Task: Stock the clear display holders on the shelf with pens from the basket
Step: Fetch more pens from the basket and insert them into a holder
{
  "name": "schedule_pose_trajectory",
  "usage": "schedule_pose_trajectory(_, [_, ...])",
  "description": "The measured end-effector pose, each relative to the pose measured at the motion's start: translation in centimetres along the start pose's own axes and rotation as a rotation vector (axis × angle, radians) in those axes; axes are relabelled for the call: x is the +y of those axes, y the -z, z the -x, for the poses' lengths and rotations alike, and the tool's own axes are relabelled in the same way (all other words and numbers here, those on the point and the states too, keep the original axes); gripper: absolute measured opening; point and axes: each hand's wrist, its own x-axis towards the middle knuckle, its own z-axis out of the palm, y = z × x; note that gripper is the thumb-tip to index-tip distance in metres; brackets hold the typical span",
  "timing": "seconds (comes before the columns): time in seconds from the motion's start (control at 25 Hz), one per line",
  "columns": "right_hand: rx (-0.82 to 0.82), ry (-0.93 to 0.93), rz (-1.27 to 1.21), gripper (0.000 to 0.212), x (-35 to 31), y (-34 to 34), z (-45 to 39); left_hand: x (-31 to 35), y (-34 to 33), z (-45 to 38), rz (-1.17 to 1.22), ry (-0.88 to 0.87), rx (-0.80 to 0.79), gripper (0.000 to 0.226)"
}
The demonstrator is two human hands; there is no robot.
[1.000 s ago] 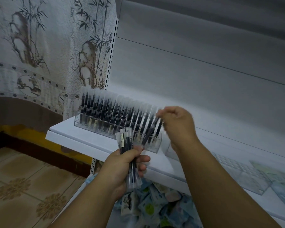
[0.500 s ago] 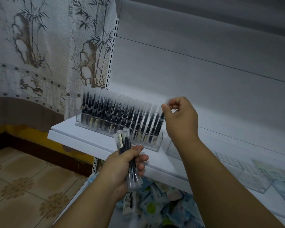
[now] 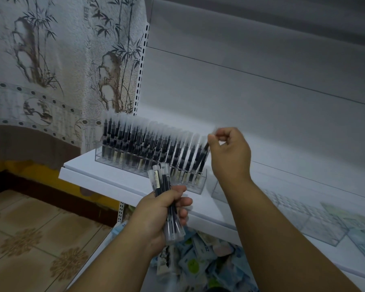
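A clear display holder (image 3: pixel 114 160) on the white shelf (image 3: pixel 105 182) is packed with several black pens in clear sleeves. My right hand (image 3: pixel 230 157) pinches the top of a sleeved pen (image 3: pixel 202 159) that leans at the holder's right end, its lower tip down in the holder. My left hand (image 3: pixel 160 216) grips a small bundle of sleeved pens (image 3: pixel 160 182) upright in front of the shelf edge. A second clear holder (image 3: pixel 316 226) with empty grid cells lies to the right on the shelf.
Below the shelf lies a heap of colourful packets (image 3: pixel 198 260). A bamboo-print curtain (image 3: pixel 51 70) hangs at the left beside a perforated shelf upright (image 3: pixel 140 70). Patterned floor tiles (image 3: pixel 30 239) spread at the lower left. Flat packets (image 3: pixel 362 232) sit at the shelf's far right.
My right hand has risen from the holder's right end to the pen's top, and the pen now stands steeper in the holder. The left hand has barely moved.
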Motion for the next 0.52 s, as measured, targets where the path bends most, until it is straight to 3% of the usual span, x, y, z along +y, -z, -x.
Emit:
schedule_pose_trajectory(0.16, [-0.286, -0.067, 0.285, 0.016, 3.2, -1.4, 1.7, 0.1, 0.1, 0.0, 0.007, 0.003, -0.001, 0.018])
schedule_pose_trajectory(0.32, [-0.221, -0.043, 0.366, 0.024, 1.8, -0.8, 2.6, 0.2, 0.4, 0.0, -0.008, 0.014, -0.03, 0.023])
schedule_pose_trajectory(0.36, [-0.29, -0.061, 0.288, 0.025, 0.9, -0.6, 2.8, 0.2, 0.4, 0.0, -0.012, 0.026, -0.051, 0.025])
schedule_pose_trajectory(0.52, [-0.854, -0.365, -0.136, 0.02, -1.3, -0.4, 3.4, 0.2, -0.1, -0.2, -0.01, 0.065, -0.124, 0.027])
